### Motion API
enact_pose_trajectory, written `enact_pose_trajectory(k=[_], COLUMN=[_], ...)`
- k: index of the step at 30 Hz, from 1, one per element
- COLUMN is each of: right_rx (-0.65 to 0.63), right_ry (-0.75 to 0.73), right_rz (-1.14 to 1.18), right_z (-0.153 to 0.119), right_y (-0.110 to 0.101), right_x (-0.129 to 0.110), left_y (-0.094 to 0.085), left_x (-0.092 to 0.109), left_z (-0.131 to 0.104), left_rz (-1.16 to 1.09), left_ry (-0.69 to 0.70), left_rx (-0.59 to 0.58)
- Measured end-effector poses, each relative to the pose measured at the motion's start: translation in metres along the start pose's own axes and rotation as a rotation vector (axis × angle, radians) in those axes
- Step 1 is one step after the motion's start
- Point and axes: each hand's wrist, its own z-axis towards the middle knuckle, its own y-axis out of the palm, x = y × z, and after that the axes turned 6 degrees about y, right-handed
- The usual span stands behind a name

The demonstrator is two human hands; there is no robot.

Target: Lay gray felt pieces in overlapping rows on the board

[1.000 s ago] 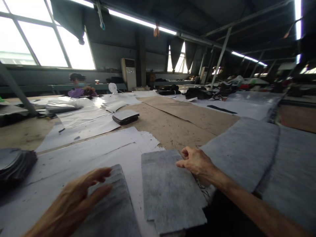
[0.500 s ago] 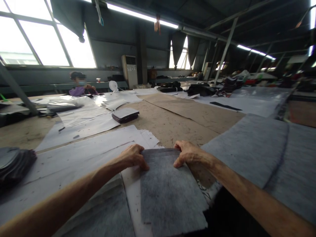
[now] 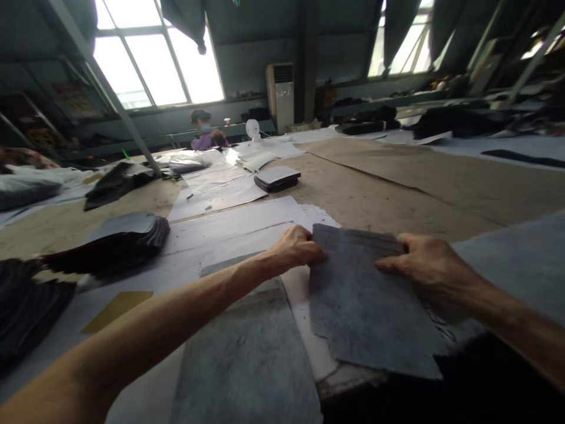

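Observation:
A stack of grey fabric pieces [image 3: 366, 300] lies at the table's near edge, its layers showing along the far side. My left hand [image 3: 300, 246] grips its far left corner, thumb on top and fingers curled around the edge. On the far right corner, my right hand [image 3: 419, 262] pinches it the same way, the fingertips hidden beneath. Left of it, another grey fabric piece [image 3: 247, 359] rests on white paper [image 3: 229, 229], partly covered by my left forearm.
Dark stacks of cut fabric [image 3: 119, 238] stand at the left beside a yellowish card [image 3: 117, 309]. Farther off lies a small fabric stack [image 3: 277, 178]. Brown paper [image 3: 375, 159] spreads across the table. A co-worker [image 3: 205, 132] sits at the far side near a white fan [image 3: 253, 129].
My view has turned left, bringing more of the left side into sight. Both hands keep hold of the grey stack, which now appears farther right, with its near edge higher.

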Motion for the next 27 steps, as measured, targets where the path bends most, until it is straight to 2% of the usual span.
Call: enact_pose_trajectory(k=[3, 5, 7, 9, 12, 15, 17, 20, 23, 27], right_rx=[0.091, 0.076, -0.011, -0.135, -0.382, -0.602, -0.609, -0.527, -0.448, -0.417], right_ry=[0.146, 0.153, 0.171, 0.245, 0.214, 0.156, 0.105, 0.008, -0.047, -0.046], right_rz=[0.121, 0.424, 0.695, 0.768, 0.734, 0.719, 0.642, 0.392, 0.200, 0.018], right_z=[-0.016, -0.031, -0.049, -0.067, -0.091, -0.113, -0.124, -0.132, -0.133, -0.131], right_y=[-0.016, -0.029, -0.036, -0.031, -0.001, 0.044, 0.068, 0.088, 0.092, 0.091], right_x=[-0.021, -0.042, -0.064, -0.080, -0.086, -0.081, -0.078, -0.076, -0.075, -0.075], left_y=[-0.011, -0.026, -0.044, -0.058, -0.067, -0.061, -0.052, -0.042, -0.040, -0.045], left_x=[0.018, 0.029, 0.034, 0.031, 0.007, -0.030, -0.051, -0.069, -0.072, -0.072], left_z=[-0.020, -0.040, -0.066, -0.096, -0.147, -0.193, -0.217, -0.235, -0.234, -0.223], left_rz=[-0.117, -0.213, -0.357, -0.406, -0.400, -0.422, -0.431, -0.438, -0.367, -0.144], left_ry=[0.039, 0.087, 0.140, 0.071, -0.097, -0.304, -0.411, -0.501, -0.536, -0.483], left_rx=[0.012, 0.039, 0.051, 0.055, 0.086, 0.151, 0.196, 0.200, 0.218, 0.224])
